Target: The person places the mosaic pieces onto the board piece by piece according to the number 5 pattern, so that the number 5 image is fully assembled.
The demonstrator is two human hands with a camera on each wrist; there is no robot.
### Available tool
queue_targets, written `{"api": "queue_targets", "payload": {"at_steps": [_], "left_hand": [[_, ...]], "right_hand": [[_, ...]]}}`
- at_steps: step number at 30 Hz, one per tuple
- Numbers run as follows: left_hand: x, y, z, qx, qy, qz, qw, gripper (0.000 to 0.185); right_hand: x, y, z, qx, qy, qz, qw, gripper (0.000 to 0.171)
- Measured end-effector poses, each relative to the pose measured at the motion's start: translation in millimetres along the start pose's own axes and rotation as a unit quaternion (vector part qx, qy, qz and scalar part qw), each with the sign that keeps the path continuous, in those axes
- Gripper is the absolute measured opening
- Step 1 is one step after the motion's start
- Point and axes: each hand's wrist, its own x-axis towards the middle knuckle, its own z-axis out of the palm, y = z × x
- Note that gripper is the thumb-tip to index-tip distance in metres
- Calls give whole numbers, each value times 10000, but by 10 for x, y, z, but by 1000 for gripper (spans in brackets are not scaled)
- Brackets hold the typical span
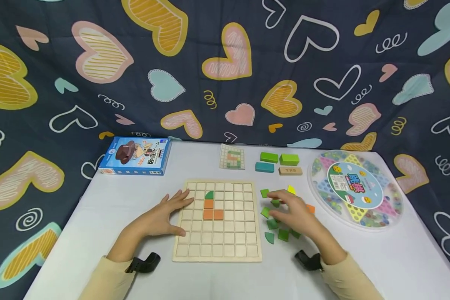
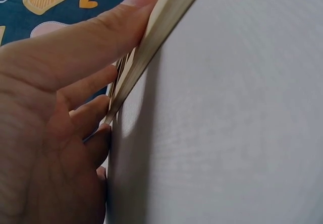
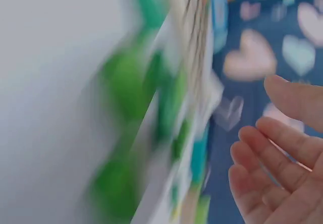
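Note:
A wooden grid board (image 1: 221, 245) lies flat on the white table. In its upper left part sit three orange squares (image 1: 218, 214), with a green quarter-circle piece (image 1: 209, 195) directly above the upper one. My left hand (image 1: 151, 219) rests at the board's left edge, fingers spread; in the left wrist view its thumb (image 2: 96, 42) touches the board's side. Over the loose green pieces (image 1: 283, 235) to the right of the board hovers my right hand (image 1: 299, 213). Nothing shows between its loosely bent fingers (image 3: 282, 138) in the right wrist view, where the pieces are blurred.
A card with a coloured grid pattern (image 1: 232, 156) lies behind the board. Green, teal and wooden blocks (image 1: 269, 157) stand to its right. A round clear-lidded star game board (image 1: 391, 200) occupies the right side; a blue game box (image 1: 135, 156) lies back left.

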Motion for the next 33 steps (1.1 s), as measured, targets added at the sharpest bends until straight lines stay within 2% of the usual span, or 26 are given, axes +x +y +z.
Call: {"api": "queue_targets", "payload": {"at_steps": [3, 6, 8, 12, 15, 19, 22, 26, 30, 33], "left_hand": [[-28, -13, -30, 61, 40, -7, 10000, 98], [-46, -26, -50, 85, 70, 3, 9999, 99], [-46, -26, -56, 72, 88, 16, 9999, 98], [-34, -18, -44, 30, 76, -11, 10000, 98], [-30, -13, -26, 2, 44, -42, 10000, 97], [-25, -2, -14, -8, -19, -94, 10000, 97], [-18, 9, -14, 8, -40, -66, 10000, 97], [-4, 10, -9, 9, -2, 32, 10000, 97], [0, 8, -8, -45, -4, 43, 10000, 97], [-4, 7, -11, -50, -4, 76, 10000, 97]], "right_hand": [[-238, 322, -223, -160, 375, 514, 9978, 43], [-402, 548, -371, -362, 446, 1095, 9923, 43], [-466, 637, -424, -501, 416, 1320, 9891, 43], [-500, 725, -442, -895, 400, 1324, 9863, 38], [-479, 750, -414, -1138, 459, 1279, 9842, 28], [-435, 693, -385, -1120, 458, 1346, 9835, 22], [-364, 523, -329, -918, 533, 1118, 9880, 24], [-166, 181, -120, -414, 534, 415, 9968, 25], [85, -156, 188, -30, -46, -244, 9997, 26], [259, -332, 406, -141, -528, -578, 9968, 24]]}}
